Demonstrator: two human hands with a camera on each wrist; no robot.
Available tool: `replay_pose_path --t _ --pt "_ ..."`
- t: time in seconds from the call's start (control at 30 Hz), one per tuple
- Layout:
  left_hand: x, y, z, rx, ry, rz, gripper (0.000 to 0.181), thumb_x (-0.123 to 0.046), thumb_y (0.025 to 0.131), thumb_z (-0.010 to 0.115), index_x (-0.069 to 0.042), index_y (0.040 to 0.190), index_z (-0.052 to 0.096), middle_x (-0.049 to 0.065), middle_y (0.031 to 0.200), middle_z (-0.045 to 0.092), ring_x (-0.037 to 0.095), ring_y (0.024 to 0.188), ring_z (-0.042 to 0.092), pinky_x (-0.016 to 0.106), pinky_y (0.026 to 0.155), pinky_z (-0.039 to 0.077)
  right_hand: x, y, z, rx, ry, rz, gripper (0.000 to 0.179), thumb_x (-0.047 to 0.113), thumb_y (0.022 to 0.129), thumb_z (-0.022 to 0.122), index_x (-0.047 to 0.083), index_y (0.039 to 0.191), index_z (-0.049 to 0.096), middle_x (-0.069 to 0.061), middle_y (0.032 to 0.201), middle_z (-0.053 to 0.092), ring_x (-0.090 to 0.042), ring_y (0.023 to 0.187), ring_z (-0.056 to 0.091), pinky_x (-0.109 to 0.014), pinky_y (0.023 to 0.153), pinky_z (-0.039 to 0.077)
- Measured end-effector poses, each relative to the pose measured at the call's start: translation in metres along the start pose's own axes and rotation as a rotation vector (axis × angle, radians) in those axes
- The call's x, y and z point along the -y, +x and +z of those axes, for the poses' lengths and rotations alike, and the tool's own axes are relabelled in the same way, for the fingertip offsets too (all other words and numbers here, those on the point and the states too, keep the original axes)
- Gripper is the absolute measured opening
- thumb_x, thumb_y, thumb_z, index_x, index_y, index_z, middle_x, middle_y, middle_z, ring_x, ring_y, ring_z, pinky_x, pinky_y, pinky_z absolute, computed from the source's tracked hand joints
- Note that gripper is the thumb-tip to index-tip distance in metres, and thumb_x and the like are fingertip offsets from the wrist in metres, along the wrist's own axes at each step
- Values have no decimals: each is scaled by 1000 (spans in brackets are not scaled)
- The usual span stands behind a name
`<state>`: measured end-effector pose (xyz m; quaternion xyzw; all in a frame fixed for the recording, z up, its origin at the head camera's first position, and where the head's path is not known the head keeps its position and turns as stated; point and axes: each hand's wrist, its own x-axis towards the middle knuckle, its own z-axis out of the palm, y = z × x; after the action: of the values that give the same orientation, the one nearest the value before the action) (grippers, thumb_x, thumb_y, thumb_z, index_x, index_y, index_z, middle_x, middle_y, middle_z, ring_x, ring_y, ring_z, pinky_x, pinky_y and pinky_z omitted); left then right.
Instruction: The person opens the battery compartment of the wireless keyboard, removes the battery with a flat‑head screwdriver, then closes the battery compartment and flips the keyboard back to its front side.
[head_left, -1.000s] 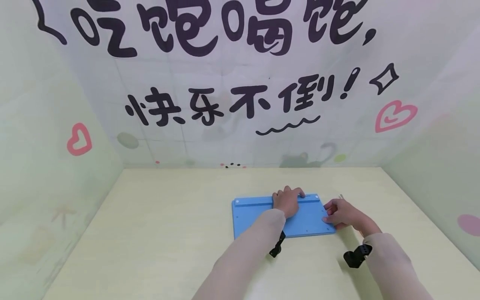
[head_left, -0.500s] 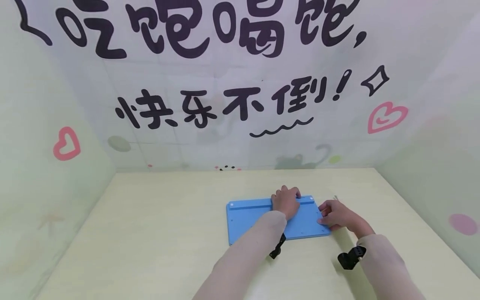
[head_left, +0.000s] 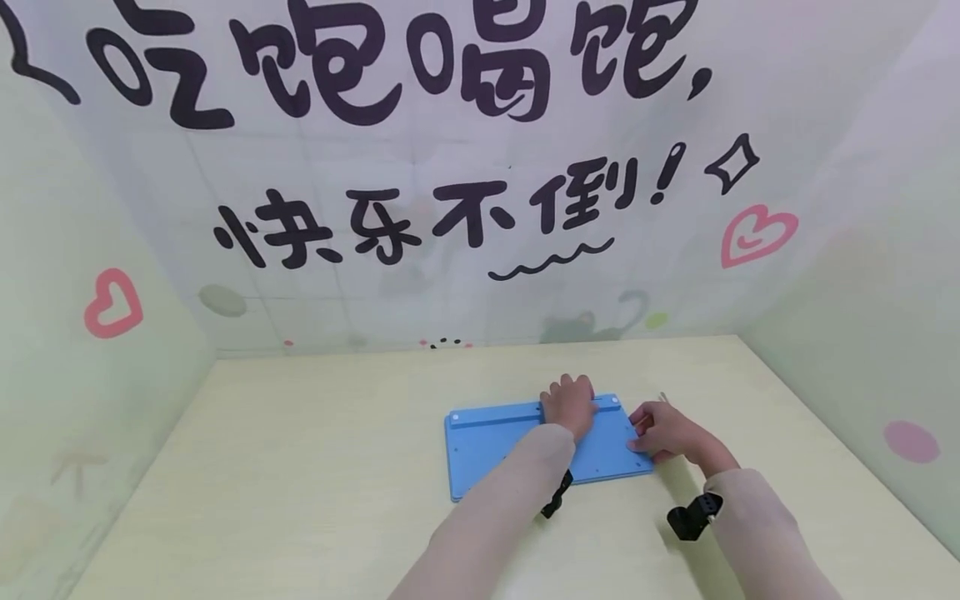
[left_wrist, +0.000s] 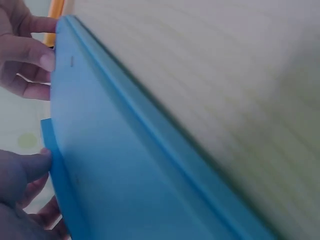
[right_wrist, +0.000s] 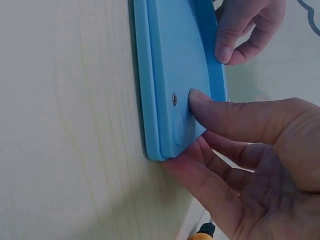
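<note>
A blue keyboard (head_left: 487, 442) lies underside up on the table, its raised strip along the far edge. My left hand (head_left: 568, 406) grips that strip right of its middle; in the left wrist view the thumb is on the strip and the fingers bend behind it. The right hand (head_left: 670, 433) pinches the keyboard's right end. In the right wrist view its thumb lies on the underside near a small screw (right_wrist: 174, 99), with fingers beneath the edge. The key side is hidden.
Behind the right hand, a thin metal shaft (head_left: 663, 398) shows, and an orange-and-black handle (right_wrist: 203, 232) appears low in the right wrist view. A printed wall sheet (head_left: 405, 300) stands at the table's back, with walls at both sides.
The head view has turned slightly, shifting the scene left in it. My left hand sits a little farther right along the strip, its extended finger drawn in. The right hand keeps its hold.
</note>
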<state>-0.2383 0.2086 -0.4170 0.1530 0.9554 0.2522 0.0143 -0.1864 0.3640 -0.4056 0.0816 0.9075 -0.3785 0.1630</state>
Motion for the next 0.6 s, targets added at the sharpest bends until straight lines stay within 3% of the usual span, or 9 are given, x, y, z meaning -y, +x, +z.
replay_pose_path --t 0.37,0.6 --pt "6 7 9 152 61 -21 18 -35 94 49 -19 103 48 -1 97 48 17 88 41 36 81 32 3 4 3 3 -19 25 39 6 78 71 -7 106 47 -15 93 50 -23 76 53 -35 60 52" --pt "3 15 3 228 35 -64 34 -34 94 48 -12 120 46 2 106 50 18 91 39 35 83 32 8 3 0 6 -35 15 38 4 78 70 -8 105 46 -16 93 49 -23 75 53 -36 59 51"
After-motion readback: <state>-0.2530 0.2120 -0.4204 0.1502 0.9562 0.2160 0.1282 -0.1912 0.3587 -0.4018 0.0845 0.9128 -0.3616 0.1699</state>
